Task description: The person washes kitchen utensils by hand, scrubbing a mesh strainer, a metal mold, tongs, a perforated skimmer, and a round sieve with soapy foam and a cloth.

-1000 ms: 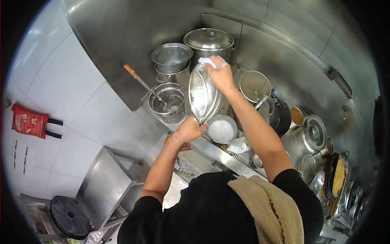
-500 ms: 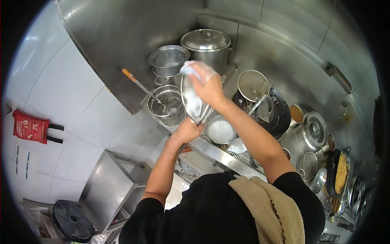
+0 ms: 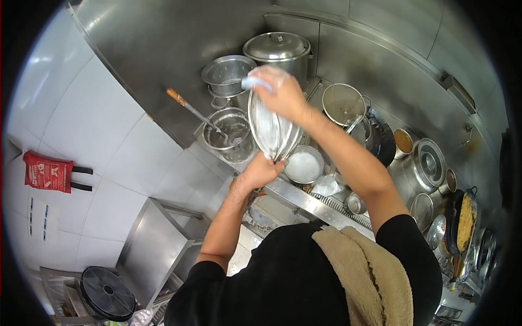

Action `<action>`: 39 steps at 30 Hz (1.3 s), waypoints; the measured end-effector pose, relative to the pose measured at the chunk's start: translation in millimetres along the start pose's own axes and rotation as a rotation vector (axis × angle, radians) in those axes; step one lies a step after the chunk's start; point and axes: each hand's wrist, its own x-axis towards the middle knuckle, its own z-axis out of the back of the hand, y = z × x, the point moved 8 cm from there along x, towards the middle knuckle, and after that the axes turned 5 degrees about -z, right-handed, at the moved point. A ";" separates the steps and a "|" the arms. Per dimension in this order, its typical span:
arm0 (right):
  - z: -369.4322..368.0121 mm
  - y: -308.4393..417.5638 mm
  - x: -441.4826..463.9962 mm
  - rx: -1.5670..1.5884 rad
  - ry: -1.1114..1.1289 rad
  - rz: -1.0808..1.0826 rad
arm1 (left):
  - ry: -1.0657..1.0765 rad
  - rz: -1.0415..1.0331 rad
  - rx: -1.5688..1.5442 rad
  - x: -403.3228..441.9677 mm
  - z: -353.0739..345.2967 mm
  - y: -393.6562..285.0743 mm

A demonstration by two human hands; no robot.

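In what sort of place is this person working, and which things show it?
Probably a commercial kitchen: a large lidded stockpot stands near metal wall panels, a metal pot holds an orange-handled utensil, and many other pans and vessels crowd the worktop.

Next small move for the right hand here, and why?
Probably slide the right hand and its pale wad down the tilted metal utensil: the wad sits near the upper end, the left hand grips the lower end, and neither hand covers the middle.
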 end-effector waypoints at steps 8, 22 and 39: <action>-5.6 -18.8 -23.0 0.015 0.001 -0.028 | -0.050 -0.041 0.019 4.4 -6.5 26.9; 13.1 -71.4 -56.5 -0.061 -0.065 -0.380 | 0.112 0.168 -0.168 9.2 -27.6 33.9; -10.7 30.9 -88.4 -0.127 -0.166 0.045 | -0.375 -0.112 -0.612 34.7 64.0 24.1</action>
